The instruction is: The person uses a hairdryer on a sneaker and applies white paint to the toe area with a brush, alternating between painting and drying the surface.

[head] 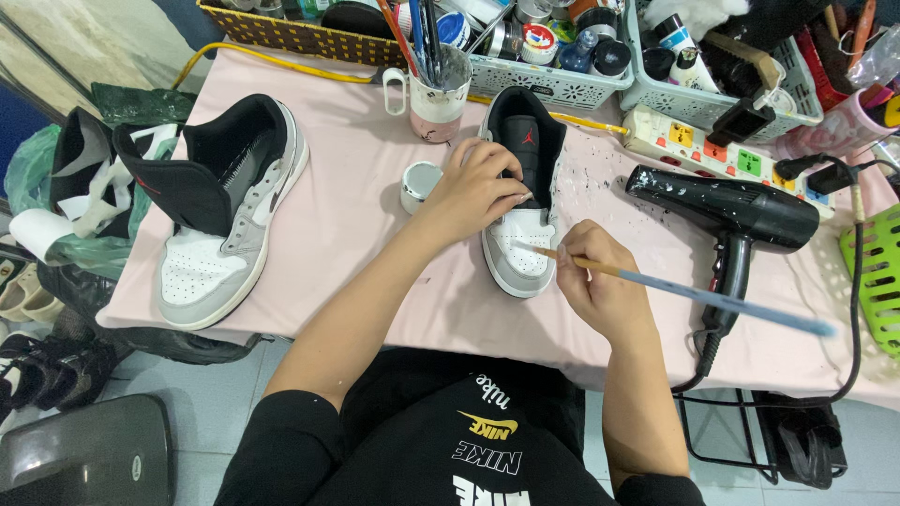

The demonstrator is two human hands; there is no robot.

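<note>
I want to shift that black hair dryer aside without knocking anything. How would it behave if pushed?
The hair dryer lies on its side, so it probably slides rather than tips. Its cord hangs off the table edge and may drag. The rounded barrel could rock slightly.

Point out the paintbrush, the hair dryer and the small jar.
paintbrush (694,293), head view, on its blue handle.
hair dryer (741,211), head view, on its black barrel.
small jar (419,181), head view, on its silvery top.

A second grey-and-white sneaker (225,220) is lying at the left of the frame. A black hair dryer (741,220) is resting at the right, below a power strip (722,150), and a brush-filled mug (439,94) is standing at upper centre.
</note>
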